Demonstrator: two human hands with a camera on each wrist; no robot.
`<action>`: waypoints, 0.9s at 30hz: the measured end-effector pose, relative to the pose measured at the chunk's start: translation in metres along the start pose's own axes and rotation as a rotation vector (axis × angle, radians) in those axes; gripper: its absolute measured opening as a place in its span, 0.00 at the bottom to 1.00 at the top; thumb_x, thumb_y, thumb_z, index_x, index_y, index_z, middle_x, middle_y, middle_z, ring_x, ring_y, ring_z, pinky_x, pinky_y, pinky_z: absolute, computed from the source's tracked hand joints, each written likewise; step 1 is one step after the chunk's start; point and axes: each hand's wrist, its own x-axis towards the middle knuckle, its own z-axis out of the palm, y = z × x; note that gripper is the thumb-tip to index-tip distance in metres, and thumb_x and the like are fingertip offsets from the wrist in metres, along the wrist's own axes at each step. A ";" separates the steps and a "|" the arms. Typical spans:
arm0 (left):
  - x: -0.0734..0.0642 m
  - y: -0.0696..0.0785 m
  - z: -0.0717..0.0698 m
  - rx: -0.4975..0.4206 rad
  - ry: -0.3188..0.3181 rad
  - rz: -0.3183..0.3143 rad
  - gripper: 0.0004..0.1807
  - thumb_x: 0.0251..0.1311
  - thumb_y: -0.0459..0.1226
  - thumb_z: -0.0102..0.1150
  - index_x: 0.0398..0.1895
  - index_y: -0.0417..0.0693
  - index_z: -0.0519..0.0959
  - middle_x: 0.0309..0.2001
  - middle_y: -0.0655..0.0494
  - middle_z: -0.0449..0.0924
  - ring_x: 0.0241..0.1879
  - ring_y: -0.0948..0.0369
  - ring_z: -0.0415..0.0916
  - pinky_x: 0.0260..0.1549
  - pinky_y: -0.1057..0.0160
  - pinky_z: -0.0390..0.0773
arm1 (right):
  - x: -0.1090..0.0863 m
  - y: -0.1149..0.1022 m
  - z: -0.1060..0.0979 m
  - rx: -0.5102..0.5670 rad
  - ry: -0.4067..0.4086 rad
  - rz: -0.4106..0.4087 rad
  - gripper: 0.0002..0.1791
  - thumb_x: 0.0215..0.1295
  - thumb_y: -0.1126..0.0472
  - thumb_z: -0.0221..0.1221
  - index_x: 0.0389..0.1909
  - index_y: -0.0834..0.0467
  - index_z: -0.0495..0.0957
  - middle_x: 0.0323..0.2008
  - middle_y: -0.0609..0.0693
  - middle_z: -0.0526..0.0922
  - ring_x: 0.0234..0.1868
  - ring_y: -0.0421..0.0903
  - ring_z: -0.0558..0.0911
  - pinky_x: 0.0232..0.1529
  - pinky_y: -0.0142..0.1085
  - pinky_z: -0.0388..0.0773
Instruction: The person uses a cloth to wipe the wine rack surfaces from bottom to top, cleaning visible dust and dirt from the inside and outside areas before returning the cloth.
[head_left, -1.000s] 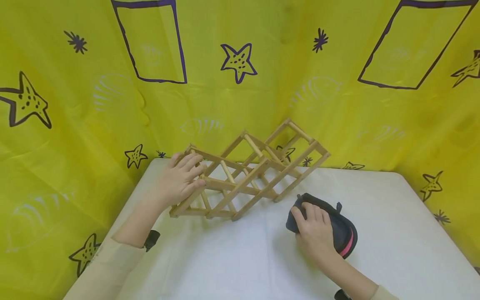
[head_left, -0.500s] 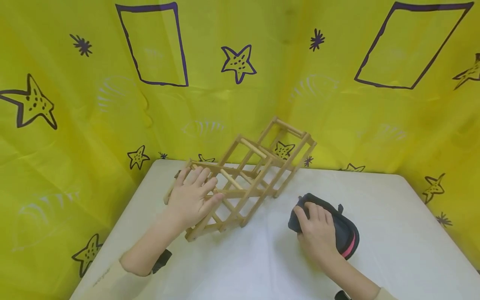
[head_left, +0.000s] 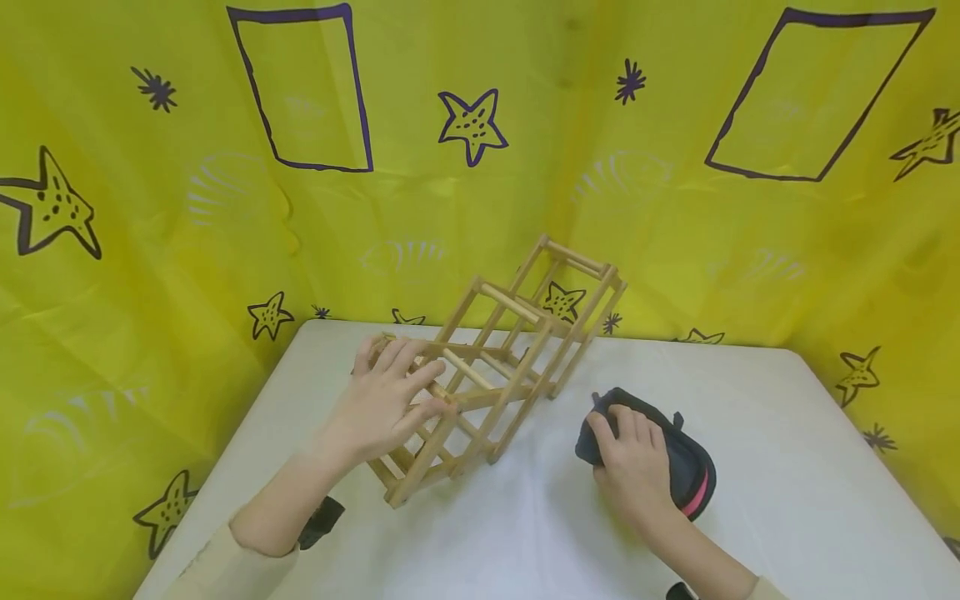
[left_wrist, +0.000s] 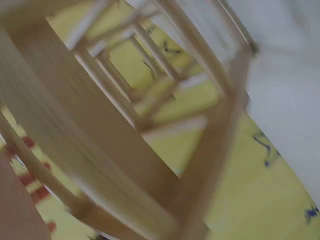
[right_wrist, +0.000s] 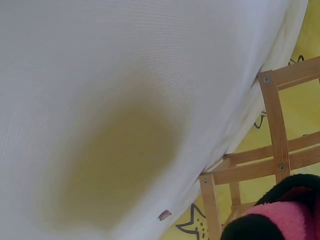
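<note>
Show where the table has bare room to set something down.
Bare: the table right of the dark item, and between it and the wooden rack, toward the person. Crowded: where the left hand touches the rack and the right hand grips the item.

Pale wooden lattice rack (head_left: 468,369), crossed flat slats joined by round dowels, screws at joints; opened out, standing on white tabletop (head_left: 795,450), slanting from near left to far right. Dark soft pouch-like item (head_left: 686,468), fuzzy, black-rimmed, pink showing at near end; gripped, right of rack, apart from it.
</note>
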 end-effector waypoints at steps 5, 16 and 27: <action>0.003 -0.029 0.002 0.065 0.033 0.125 0.40 0.61 0.64 0.11 0.45 0.53 0.75 0.48 0.54 0.68 0.55 0.55 0.61 0.58 0.45 0.45 | 0.000 -0.001 0.000 0.001 0.002 0.001 0.26 0.27 0.76 0.59 0.37 0.62 0.72 0.36 0.63 0.70 0.38 0.61 0.71 0.38 0.52 0.66; 0.004 -0.025 0.011 0.140 0.115 0.156 0.28 0.66 0.59 0.20 0.38 0.55 0.71 0.38 0.57 0.66 0.47 0.58 0.64 0.58 0.49 0.51 | 0.001 0.003 -0.008 0.001 -0.038 0.032 0.29 0.25 0.77 0.62 0.39 0.62 0.71 0.38 0.64 0.69 0.40 0.62 0.69 0.40 0.53 0.65; 0.004 0.006 0.014 0.200 0.151 0.106 0.29 0.69 0.54 0.11 0.34 0.52 0.67 0.36 0.55 0.62 0.42 0.55 0.61 0.51 0.53 0.56 | 0.002 0.011 -0.016 -0.015 -0.028 0.038 0.29 0.26 0.76 0.61 0.39 0.62 0.71 0.37 0.65 0.69 0.38 0.63 0.69 0.38 0.52 0.64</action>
